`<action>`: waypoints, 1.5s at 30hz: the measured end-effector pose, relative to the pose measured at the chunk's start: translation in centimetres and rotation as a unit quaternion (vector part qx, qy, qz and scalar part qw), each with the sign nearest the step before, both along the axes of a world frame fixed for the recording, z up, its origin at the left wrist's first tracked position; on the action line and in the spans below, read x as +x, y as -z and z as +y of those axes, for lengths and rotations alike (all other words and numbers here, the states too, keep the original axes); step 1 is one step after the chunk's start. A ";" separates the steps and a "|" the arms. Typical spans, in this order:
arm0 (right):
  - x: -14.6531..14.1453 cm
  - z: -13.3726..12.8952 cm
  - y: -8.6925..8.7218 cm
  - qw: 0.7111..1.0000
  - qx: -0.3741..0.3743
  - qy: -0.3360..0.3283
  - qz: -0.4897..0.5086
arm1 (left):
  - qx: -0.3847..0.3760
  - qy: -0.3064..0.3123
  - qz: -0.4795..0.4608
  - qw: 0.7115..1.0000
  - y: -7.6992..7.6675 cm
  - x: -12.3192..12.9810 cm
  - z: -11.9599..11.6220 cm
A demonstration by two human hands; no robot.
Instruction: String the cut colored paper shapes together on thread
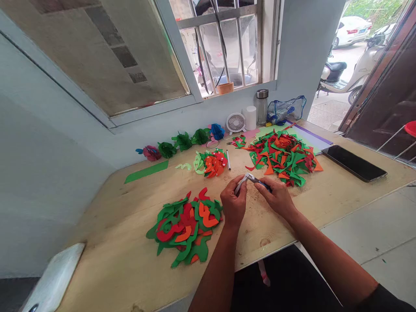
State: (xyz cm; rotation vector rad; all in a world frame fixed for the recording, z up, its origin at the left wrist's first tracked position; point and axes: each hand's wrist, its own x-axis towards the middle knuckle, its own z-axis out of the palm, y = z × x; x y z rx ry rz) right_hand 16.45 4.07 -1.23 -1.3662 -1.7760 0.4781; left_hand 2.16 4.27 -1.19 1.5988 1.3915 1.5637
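My left hand (234,201) is closed around a small whitish piece (241,183), held up over the wooden table. Just to its right, my right hand (276,196) grips a tool with dark blue handles (264,184); its metal tip meets the whitish piece. Whether the tool is a cutter or pliers is too small to tell. Left of my left hand lies a pile of curved green, red and orange cutouts (186,227). Beyond my right hand spreads a larger heap of green, red and orange scraps (286,156). A smaller pile of cutouts (214,164) sits behind my left hand.
On the table (130,242) are a white pen (228,160), a green strip (147,172) and a black phone (354,162). Along the wall stand paper decorations (183,141), a small fan (235,123), a white cylinder (251,118), a glass bottle (261,107) and a blue clear bag (286,109).
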 end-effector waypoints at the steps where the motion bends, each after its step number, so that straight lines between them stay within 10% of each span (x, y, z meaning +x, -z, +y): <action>1: 0.0 0.0 0.0 1.000 0.000 0.000 0.000 | 0.000 -0.001 0.000 1.000 0.0 0.0 0.0; 45: -0.1 0.0 0.6 0.996 0.025 0.086 -0.020 | 0.044 -0.001 0.065 0.997 0.7 0.0 0.1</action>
